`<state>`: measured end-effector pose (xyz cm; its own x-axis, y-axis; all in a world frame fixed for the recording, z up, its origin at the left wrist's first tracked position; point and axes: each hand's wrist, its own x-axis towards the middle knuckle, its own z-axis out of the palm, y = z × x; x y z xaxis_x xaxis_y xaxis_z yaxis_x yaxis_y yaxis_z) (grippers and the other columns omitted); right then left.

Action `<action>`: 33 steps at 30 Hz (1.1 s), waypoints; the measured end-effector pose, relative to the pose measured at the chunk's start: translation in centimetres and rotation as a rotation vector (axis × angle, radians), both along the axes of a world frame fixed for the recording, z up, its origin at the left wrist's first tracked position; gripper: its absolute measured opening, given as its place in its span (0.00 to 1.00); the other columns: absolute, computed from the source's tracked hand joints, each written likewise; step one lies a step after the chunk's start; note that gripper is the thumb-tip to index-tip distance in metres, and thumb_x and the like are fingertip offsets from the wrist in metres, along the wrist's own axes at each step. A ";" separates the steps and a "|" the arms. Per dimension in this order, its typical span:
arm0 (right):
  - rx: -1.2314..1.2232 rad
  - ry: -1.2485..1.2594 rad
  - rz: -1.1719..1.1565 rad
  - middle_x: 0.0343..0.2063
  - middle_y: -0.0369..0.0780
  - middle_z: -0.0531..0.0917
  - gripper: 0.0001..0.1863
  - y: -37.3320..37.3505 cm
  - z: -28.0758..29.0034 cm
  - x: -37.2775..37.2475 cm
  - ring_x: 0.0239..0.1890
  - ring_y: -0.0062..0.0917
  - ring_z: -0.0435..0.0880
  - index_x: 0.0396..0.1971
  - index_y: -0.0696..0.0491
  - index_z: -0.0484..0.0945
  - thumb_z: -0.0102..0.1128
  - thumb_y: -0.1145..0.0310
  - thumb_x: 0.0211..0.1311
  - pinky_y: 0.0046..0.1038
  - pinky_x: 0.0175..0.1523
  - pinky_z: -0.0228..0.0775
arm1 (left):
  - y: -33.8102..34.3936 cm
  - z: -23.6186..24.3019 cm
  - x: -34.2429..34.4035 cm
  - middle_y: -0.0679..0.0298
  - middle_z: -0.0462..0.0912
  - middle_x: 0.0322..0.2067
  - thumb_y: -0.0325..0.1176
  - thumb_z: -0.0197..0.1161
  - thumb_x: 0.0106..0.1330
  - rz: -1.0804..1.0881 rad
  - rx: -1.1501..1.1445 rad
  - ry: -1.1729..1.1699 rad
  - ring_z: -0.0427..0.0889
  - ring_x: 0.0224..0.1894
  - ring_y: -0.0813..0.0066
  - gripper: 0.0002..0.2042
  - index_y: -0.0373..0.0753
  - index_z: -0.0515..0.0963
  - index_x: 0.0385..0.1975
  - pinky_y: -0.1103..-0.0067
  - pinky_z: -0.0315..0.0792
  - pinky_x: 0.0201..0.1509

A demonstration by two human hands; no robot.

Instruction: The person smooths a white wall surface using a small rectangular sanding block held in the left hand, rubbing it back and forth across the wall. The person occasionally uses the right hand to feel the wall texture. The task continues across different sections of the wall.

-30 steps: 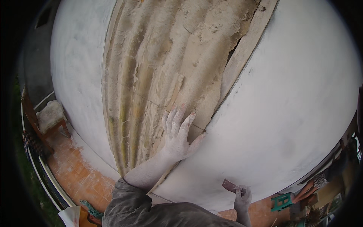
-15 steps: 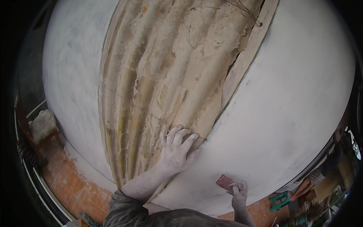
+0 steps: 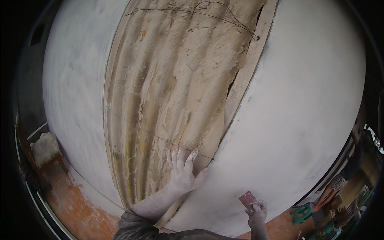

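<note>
A ribbed, beige-brown rough panel (image 3: 176, 88) runs up the middle between smooth white surfaces. My left hand (image 3: 183, 174), coated in white dust, lies with fingers spread over the lower part of this panel, near its right edge. A thin wire (image 3: 160, 138) crosses the ribs close to its fingertips. Lower right, my right hand (image 3: 258, 214) pinches a small, flat, dark-red piece of sandpaper (image 3: 246, 198) in front of the right white surface (image 3: 304, 104). Whether the sandpaper touches that surface I cannot tell.
A loose wire (image 3: 224, 18) loops across the panel's upper part. At the left, a dusty white block (image 3: 45, 148) rests on a brown wooden stand above orange floor tiles (image 3: 76, 208). A green plastic stool (image 3: 302, 214) and another person's bare limb (image 3: 323, 197) are at the right.
The view has shifted, so the panel sits lower in the picture. My right hand has moved slightly right and down with the sandpaper, which is tilted differently. My left hand's fingers look straighter.
</note>
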<state>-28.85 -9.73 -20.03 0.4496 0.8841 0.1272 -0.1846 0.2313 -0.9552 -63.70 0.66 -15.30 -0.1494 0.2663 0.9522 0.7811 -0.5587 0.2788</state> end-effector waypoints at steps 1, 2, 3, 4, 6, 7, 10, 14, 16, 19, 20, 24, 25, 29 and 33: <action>0.016 0.036 -0.011 0.40 0.34 0.80 0.12 -0.1 0.0 0.4 0.39 0.24 0.84 0.45 0.43 0.72 0.58 0.76 0.67 0.29 0.34 0.84 | 0.3 -0.6 0.1 0.37 0.52 0.73 0.46 0.76 0.55 0.025 -0.020 -0.052 0.48 0.76 0.37 0.42 0.40 0.63 0.70 0.41 0.37 0.75; 0.033 0.072 -0.022 0.39 0.33 0.80 0.12 -0.2 0.0 0.8 0.38 0.23 0.84 0.43 0.42 0.72 0.59 0.76 0.66 0.29 0.33 0.83 | 0.6 -1.3 0.1 0.36 0.51 0.72 0.47 0.75 0.56 0.004 0.019 -0.120 0.47 0.76 0.36 0.44 0.38 0.61 0.71 0.41 0.37 0.75; 0.051 0.079 -0.033 0.39 0.32 0.80 0.12 -0.3 0.0 1.2 0.37 0.23 0.84 0.43 0.41 0.72 0.60 0.76 0.66 0.28 0.33 0.82 | 0.8 -2.0 0.0 0.35 0.50 0.72 0.48 0.75 0.57 -0.003 0.057 -0.185 0.46 0.76 0.35 0.46 0.37 0.58 0.72 0.41 0.38 0.76; 0.071 0.087 -0.044 0.38 0.31 0.80 0.12 -0.3 -0.1 1.6 0.37 0.22 0.84 0.42 0.41 0.71 0.60 0.75 0.66 0.28 0.32 0.81 | 0.9 -2.7 -0.2 0.33 0.49 0.72 0.50 0.74 0.57 0.000 0.119 -0.224 0.46 0.75 0.34 0.48 0.35 0.56 0.73 0.41 0.38 0.76; 0.095 0.095 -0.075 0.38 0.30 0.80 0.13 -0.5 -0.4 2.4 0.36 0.22 0.83 0.41 0.40 0.71 0.62 0.75 0.66 0.28 0.31 0.80 | 0.8 -4.1 -0.9 0.34 0.51 0.71 0.51 0.73 0.59 -0.007 0.276 -0.310 0.47 0.75 0.35 0.48 0.33 0.55 0.72 0.41 0.40 0.75; 0.096 0.093 -0.098 0.38 0.30 0.80 0.13 -0.6 -0.6 2.7 0.35 0.21 0.83 0.41 0.40 0.70 0.62 0.75 0.65 0.28 0.31 0.80 | 0.7 -4.8 -1.3 0.35 0.52 0.70 0.52 0.73 0.60 -0.009 0.331 -0.334 0.47 0.74 0.36 0.48 0.32 0.55 0.72 0.42 0.40 0.75; 0.121 0.082 -0.100 0.38 0.30 0.79 0.14 -0.7 -1.2 3.3 0.35 0.21 0.83 0.42 0.41 0.70 0.63 0.75 0.66 0.27 0.31 0.80 | 0.0 -6.2 -2.6 0.36 0.55 0.68 0.51 0.72 0.61 0.205 -0.226 -0.157 0.51 0.72 0.35 0.47 0.32 0.53 0.72 0.42 0.44 0.74; 0.075 0.090 -0.132 0.38 0.30 0.77 0.14 -0.5 -1.4 3.2 0.35 0.21 0.83 0.44 0.41 0.69 0.63 0.74 0.66 0.27 0.31 0.81 | -0.6 -6.8 -3.8 0.38 0.58 0.66 0.46 0.74 0.57 0.138 -0.011 -0.273 0.54 0.70 0.35 0.45 0.32 0.57 0.69 0.44 0.47 0.73; 0.065 0.074 -0.124 0.38 0.31 0.77 0.14 -0.4 -1.2 2.9 0.35 0.22 0.83 0.44 0.42 0.68 0.63 0.74 0.67 0.26 0.31 0.81 | -0.8 -6.6 -4.0 0.39 0.59 0.66 0.43 0.75 0.55 0.160 -0.039 -0.261 0.55 0.69 0.34 0.44 0.32 0.59 0.68 0.45 0.47 0.73; 0.077 0.061 -0.098 0.39 0.30 0.77 0.14 -0.2 -0.6 2.3 0.35 0.21 0.83 0.44 0.42 0.69 0.63 0.74 0.67 0.26 0.31 0.81 | -1.1 -6.4 -4.1 0.40 0.61 0.65 0.41 0.76 0.55 0.179 -0.222 -0.229 0.57 0.68 0.35 0.43 0.31 0.60 0.68 0.45 0.48 0.73; 0.091 0.059 -0.086 0.39 0.30 0.77 0.14 -0.3 -0.4 2.1 0.35 0.21 0.83 0.44 0.41 0.69 0.63 0.74 0.67 0.26 0.31 0.81 | -1.3 -6.3 -4.1 0.40 0.60 0.66 0.41 0.76 0.54 0.173 -0.211 -0.229 0.57 0.69 0.35 0.43 0.32 0.60 0.68 0.45 0.48 0.73; 0.065 0.062 -0.077 0.42 0.31 0.76 0.14 -0.6 0.2 1.8 0.40 0.23 0.80 0.44 0.41 0.70 0.65 0.71 0.67 0.29 0.36 0.79 | -2.0 -6.2 -4.0 0.41 0.60 0.67 0.42 0.77 0.54 0.200 -0.180 -0.223 0.57 0.70 0.35 0.43 0.32 0.61 0.67 0.46 0.49 0.73; 0.065 0.051 -0.056 0.44 0.33 0.75 0.14 -0.7 0.3 1.8 0.44 0.25 0.78 0.45 0.42 0.71 0.67 0.70 0.66 0.31 0.40 0.78 | -2.1 -6.1 -4.0 0.41 0.60 0.67 0.42 0.77 0.54 0.206 -0.204 -0.202 0.56 0.70 0.36 0.43 0.32 0.61 0.67 0.46 0.49 0.73; 0.063 0.047 -0.044 0.48 0.34 0.76 0.15 -0.8 0.0 1.9 0.48 0.27 0.76 0.46 0.43 0.73 0.70 0.69 0.65 0.33 0.45 0.78 | -2.4 -6.1 -4.0 0.37 0.56 0.69 0.45 0.75 0.57 0.222 -0.258 -0.148 0.53 0.72 0.36 0.45 0.31 0.58 0.69 0.47 0.47 0.74; 0.092 0.117 -0.108 0.40 0.29 0.77 0.15 -0.4 -0.2 2.3 0.36 0.20 0.82 0.44 0.41 0.69 0.65 0.73 0.66 0.25 0.33 0.78 | -2.3 -6.0 -3.4 0.36 0.53 0.70 0.41 0.76 0.56 0.152 -0.297 -0.175 0.51 0.73 0.35 0.46 0.33 0.56 0.71 0.47 0.45 0.75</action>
<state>-26.58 -10.15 -20.22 0.5575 0.8171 0.1470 -0.2627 0.3415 -0.9024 -67.12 -1.62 -21.32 -0.3618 0.4898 0.7932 0.7750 -0.3149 0.5479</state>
